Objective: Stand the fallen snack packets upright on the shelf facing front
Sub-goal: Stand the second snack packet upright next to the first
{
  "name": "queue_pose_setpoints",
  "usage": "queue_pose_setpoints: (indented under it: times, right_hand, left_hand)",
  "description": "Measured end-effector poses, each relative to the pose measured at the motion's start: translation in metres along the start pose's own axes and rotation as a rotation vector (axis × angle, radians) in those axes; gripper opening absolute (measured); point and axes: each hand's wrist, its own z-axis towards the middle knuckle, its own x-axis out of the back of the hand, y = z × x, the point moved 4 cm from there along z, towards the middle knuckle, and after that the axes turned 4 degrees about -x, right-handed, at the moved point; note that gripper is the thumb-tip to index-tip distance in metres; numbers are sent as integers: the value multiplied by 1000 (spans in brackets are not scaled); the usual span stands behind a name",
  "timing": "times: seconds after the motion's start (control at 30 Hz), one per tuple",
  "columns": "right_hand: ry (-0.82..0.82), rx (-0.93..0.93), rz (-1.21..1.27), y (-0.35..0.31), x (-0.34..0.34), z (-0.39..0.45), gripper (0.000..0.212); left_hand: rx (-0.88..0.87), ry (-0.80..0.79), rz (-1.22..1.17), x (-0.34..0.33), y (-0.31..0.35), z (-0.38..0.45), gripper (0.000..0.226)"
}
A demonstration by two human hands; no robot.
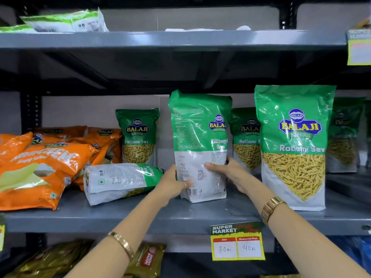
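A green and white Ratlami Sev packet (197,137) stands upright on the grey middle shelf (160,215), turned partly sideways so its back panel and part of its front both show. My left hand (173,184) grips its lower left edge and my right hand (228,173) holds its lower right side. Another packet of the same kind (120,181) lies fallen on its side just left of my hands, back panel up. A large packet (293,145) stands upright facing front at the right.
More upright green packets (138,135) stand at the back of the shelf. Orange snack packets (42,163) lie piled at the left. A yellow price tag (237,242) hangs from the shelf edge. Flat packets lie on the top shelf (66,21), gold packets (148,259) below.
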Motion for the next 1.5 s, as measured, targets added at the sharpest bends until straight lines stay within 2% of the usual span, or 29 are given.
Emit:
queue_pose_setpoints:
  times: [0.03,0.1,0.2,0.27,0.33,0.4,0.47,0.53,0.57,0.67,0.77,0.87,0.97,1.07,1.2,1.33,1.37,1.43,1.5]
  right_hand:
    - [51,6,3,2,-2,-1,124]
    - [168,14,14,4,-5,-7,129]
    - [312,-7,-93,3,-10,-21,109]
    - [309,-11,-107,1,-8,-25,96]
    - [248,11,-19,-6,-6,-33,90]
    - [200,4,149,-11,-3,-39,77]
    - [232,-74,394,-6,7,-28,75]
    - [283,-160,485,16,24,1,89]
    - [305,-178,480,33,34,26,88]
    - [241,-250,518,29,26,25,45]
    - [145,-259,435,9,2,6,40]
    - [109,-243,416,10,-2,0,38]
    - [103,-230,312,15,-6,-14,27]
    - [173,-170,270,18,-16,-28,26]
    - [292,-62,238,24,-30,-40,29]
    - [307,-98,308,13,-16,-31,28]
    - [312,-105,349,12,-8,-21,32]
    - [305,-140,381,9,3,-3,53]
    - [292,-178,348,6,7,9,58]
  left_hand:
    - [22,-43,-8,3,-1,3,48]
    - [46,-110,-25,6,-3,8,48]
    - [71,-97,-72,6,-9,15,44]
    - [84,-69,-104,4,-12,14,44]
    - [102,-46,-140,0,-14,11,42]
    - [102,50,-184,-1,-10,5,32]
    - [73,262,-243,-3,1,-5,25]
    - [45,431,-278,-11,10,-18,48]
    - [23,461,-282,-19,13,-24,55]
    - [-20,399,-270,-46,22,-38,56]
    - [17,242,-278,-61,22,-39,58]
    - [2,247,-275,-51,11,-26,55]
    - [23,229,-341,-35,4,-10,51]
    - [77,150,-440,-28,3,5,42]
    - [173,45,-589,-24,10,12,41]
    - [193,175,-592,-16,20,-2,37]
    - [195,248,-616,-15,22,-6,35]
    - [184,397,-593,-14,24,-17,30]
    - [124,500,-562,-22,23,-30,35]
